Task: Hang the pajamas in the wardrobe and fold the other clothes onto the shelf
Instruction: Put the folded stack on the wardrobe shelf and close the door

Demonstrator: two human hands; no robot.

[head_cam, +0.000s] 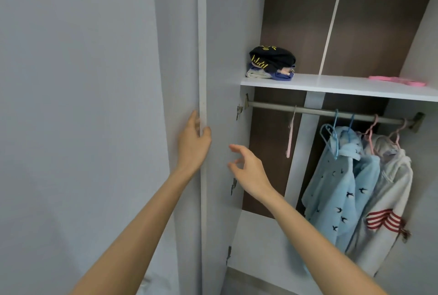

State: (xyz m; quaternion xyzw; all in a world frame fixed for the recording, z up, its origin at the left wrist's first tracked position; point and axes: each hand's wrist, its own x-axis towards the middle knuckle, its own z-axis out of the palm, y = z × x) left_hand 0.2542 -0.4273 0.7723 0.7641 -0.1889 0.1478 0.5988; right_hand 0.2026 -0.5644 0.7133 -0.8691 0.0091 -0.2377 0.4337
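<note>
At the left wardrobe door (222,57) | left hand (193,139) grip holds its edge | right hand (248,169) grip wide, empty | pajamas (336,188) hang on rail (308,110) at right, folded clothes (272,65) on shelf (343,86) | best: swing door slowly, fingers clear

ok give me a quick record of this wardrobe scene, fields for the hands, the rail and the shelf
left hand: holds the edge of the open door
right hand: holds nothing, fingers loosely spread, in front of the door's inner face
rail: blue pajamas, white pajamas, one bare pink hanger
shelf: folded pile at left, pink hangers lying at right
</note>
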